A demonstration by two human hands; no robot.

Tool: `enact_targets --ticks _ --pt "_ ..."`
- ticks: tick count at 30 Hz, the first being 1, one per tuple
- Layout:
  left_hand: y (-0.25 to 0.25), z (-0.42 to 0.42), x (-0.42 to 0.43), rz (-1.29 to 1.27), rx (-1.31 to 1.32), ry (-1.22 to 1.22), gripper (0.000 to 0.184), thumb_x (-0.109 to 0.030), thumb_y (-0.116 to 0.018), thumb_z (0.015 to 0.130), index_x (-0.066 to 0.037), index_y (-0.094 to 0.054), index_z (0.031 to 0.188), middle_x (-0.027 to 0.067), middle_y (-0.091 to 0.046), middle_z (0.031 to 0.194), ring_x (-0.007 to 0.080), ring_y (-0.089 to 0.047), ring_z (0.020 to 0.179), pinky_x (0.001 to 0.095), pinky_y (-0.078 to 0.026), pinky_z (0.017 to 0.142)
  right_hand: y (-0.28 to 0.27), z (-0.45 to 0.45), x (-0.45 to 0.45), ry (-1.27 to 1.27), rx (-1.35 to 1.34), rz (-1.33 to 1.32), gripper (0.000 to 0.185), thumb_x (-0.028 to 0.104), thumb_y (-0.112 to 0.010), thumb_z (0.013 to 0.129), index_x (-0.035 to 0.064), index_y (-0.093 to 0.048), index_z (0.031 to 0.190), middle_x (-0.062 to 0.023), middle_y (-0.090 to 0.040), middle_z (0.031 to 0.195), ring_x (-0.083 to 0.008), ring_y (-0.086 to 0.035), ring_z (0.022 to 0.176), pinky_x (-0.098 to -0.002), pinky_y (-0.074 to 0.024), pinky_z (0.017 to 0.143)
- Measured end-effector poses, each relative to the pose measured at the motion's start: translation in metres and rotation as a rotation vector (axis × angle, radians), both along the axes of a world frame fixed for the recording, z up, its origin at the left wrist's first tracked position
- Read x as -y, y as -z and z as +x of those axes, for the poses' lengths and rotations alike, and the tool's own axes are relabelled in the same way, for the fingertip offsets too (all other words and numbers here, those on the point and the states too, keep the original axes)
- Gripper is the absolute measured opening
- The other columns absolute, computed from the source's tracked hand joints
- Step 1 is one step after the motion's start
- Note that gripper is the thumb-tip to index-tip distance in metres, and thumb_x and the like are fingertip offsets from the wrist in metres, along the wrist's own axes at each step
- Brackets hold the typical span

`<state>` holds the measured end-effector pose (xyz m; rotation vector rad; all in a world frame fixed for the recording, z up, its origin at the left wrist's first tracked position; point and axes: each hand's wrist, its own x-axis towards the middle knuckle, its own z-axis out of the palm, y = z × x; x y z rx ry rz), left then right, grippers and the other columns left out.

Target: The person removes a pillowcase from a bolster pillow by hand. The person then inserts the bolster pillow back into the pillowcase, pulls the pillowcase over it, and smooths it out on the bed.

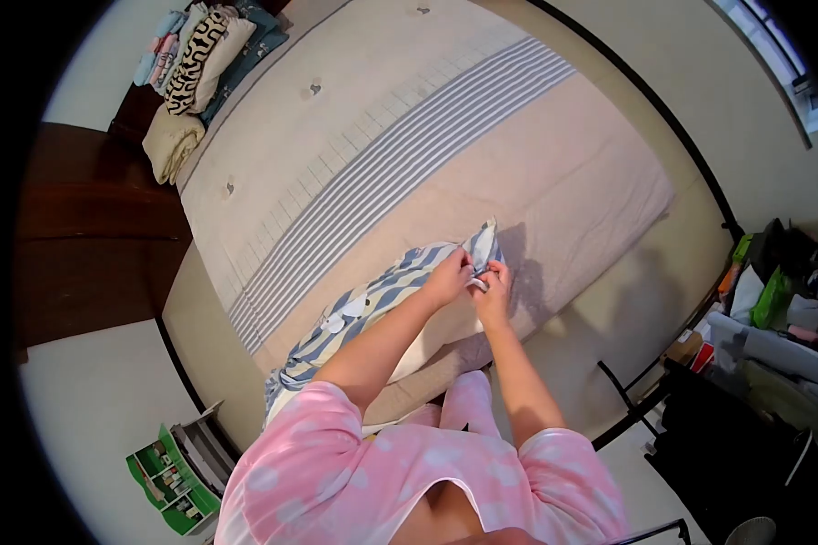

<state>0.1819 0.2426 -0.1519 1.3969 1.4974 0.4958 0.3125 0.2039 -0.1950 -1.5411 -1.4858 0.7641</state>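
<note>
A blue-and-white striped fabric cover [386,289] with white and yellow patches lies bunched along the near edge of the bed, in front of my body. My left hand [449,276] pinches the cloth close to its right-hand corner. Beside it, my right hand [493,292] grips the same corner, its fingers closed on a pale edge of the fabric. The corner tip stands up just beyond both hands. Whether the cover has an opening or fastener between my fingers is too small to tell.
The bed [554,182] carries a pink and cream spread with grey stripes. Folded bedding and pillows [200,64] are stacked at the far left, by a dark wooden cabinet [100,236]. A green shelf [168,481] stands lower left. Bags and clutter [773,318] line the right side.
</note>
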Motion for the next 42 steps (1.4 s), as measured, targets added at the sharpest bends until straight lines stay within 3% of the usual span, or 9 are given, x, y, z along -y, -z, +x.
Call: enact_targets --ticks 5,8,9,11,14,17,30,33,42 --pt "-0.050 0.010 0.030 0.067 0.049 0.052 0.009 -0.008 -0.054 0.087 -0.004 -0.049 0.092 0.0103 -0.056 0.078 0.0175 -0.055 0.073 0.0311 -0.044 0.067 0.001 -0.021 0.002 0.310 0.001 -0.043 0.031 0.010 -0.061 0.078 0.0041 -0.046 0.105 -0.0149 -0.052 0.111 -0.0290 -0.052 0.096 -0.0354 -0.0429 0.082" --pt "-0.041 0.012 0.074 0.075 0.034 -0.026 0.009 -0.008 -0.053 0.087 -0.004 -0.050 0.094 0.0108 -0.057 0.078 0.0174 -0.055 0.071 0.0311 -0.044 0.067 0.023 -0.014 0.003 0.363 -0.424 -0.336 0.035 0.019 -0.058 0.082 0.0016 -0.043 0.108 -0.0184 -0.055 0.105 -0.0343 -0.055 0.094 -0.0409 -0.0446 0.081" --pt "-0.036 0.007 0.084 0.033 0.013 -0.044 0.010 -0.008 -0.054 0.087 -0.005 -0.051 0.096 0.0115 -0.058 0.078 0.0188 -0.056 0.072 0.0318 -0.045 0.067 0.001 -0.015 0.009 0.330 -0.105 -0.402 0.031 0.023 -0.050 0.087 -0.0002 -0.046 0.107 -0.0169 -0.060 0.096 -0.0315 -0.060 0.085 -0.0413 -0.0460 0.077" --pt "-0.024 -0.011 0.100 -0.055 -0.023 -0.077 0.014 -0.009 -0.054 0.087 -0.006 -0.053 0.100 0.0129 -0.060 0.080 0.0216 -0.058 0.073 0.0334 -0.046 0.069 0.014 -0.014 0.010 0.565 -0.755 -0.535 0.029 0.022 -0.048 0.088 0.0001 -0.048 0.106 -0.0175 -0.062 0.093 -0.0314 -0.061 0.083 -0.0420 -0.0463 0.075" --pt "0.003 -0.036 0.115 -0.093 -0.217 0.180 0.021 -0.010 -0.054 0.087 -0.007 -0.054 0.108 0.0154 -0.063 0.082 0.0287 -0.061 0.077 0.0361 -0.048 0.073 0.055 -0.006 0.026 0.593 -0.886 -0.437 0.028 0.025 -0.051 0.088 0.0026 -0.051 0.105 -0.0213 -0.064 0.089 -0.0334 -0.062 0.083 -0.0424 -0.0461 0.075" --pt "-0.023 -0.027 0.088 0.214 -0.306 0.082 0.028 -0.015 -0.064 0.081 -0.006 -0.056 0.107 0.0161 -0.061 0.091 0.0336 -0.059 0.087 0.0392 -0.048 0.079 -0.003 0.005 0.044 0.318 -0.133 -0.314 0.031 0.024 -0.061 0.082 0.0043 -0.049 0.103 -0.0243 -0.063 0.091 -0.0429 -0.059 0.089 -0.0466 -0.0448 0.075" --pt "-0.056 -0.012 0.075 0.375 -0.143 0.356 0.007 -0.011 -0.061 0.083 -0.006 -0.057 0.081 0.0113 -0.061 0.094 0.0349 -0.055 0.091 0.0393 -0.045 0.077 0.022 0.020 0.044 0.419 -0.238 -0.268 0.039 -0.001 -0.055 0.078 0.0006 -0.046 0.116 -0.0216 -0.053 0.116 -0.0390 -0.052 0.106 -0.0394 -0.0418 0.090" --pt "-0.046 -0.013 0.091 0.042 0.143 0.272 0.008 -0.012 -0.054 0.090 -0.006 -0.050 0.092 0.0150 -0.061 0.091 0.0362 -0.056 0.088 0.0393 -0.045 0.074 0.018 0.015 0.042 0.399 -0.174 -0.119 0.040 -0.003 -0.051 0.080 0.0020 -0.048 0.119 -0.0205 -0.057 0.111 -0.0378 -0.054 0.104 -0.0381 -0.0430 0.090" --pt "-0.035 0.005 0.082 0.066 -0.010 0.286 0.016 -0.020 -0.048 0.095 -0.004 -0.049 0.095 0.0173 -0.059 0.080 0.0318 -0.058 0.075 0.0380 -0.045 0.066 0.029 0.024 0.037 0.250 -0.065 -0.317 0.024 0.011 -0.059 0.080 0.0022 -0.056 0.101 -0.0216 -0.063 0.092 -0.0344 -0.061 0.087 -0.0387 -0.0467 0.075"
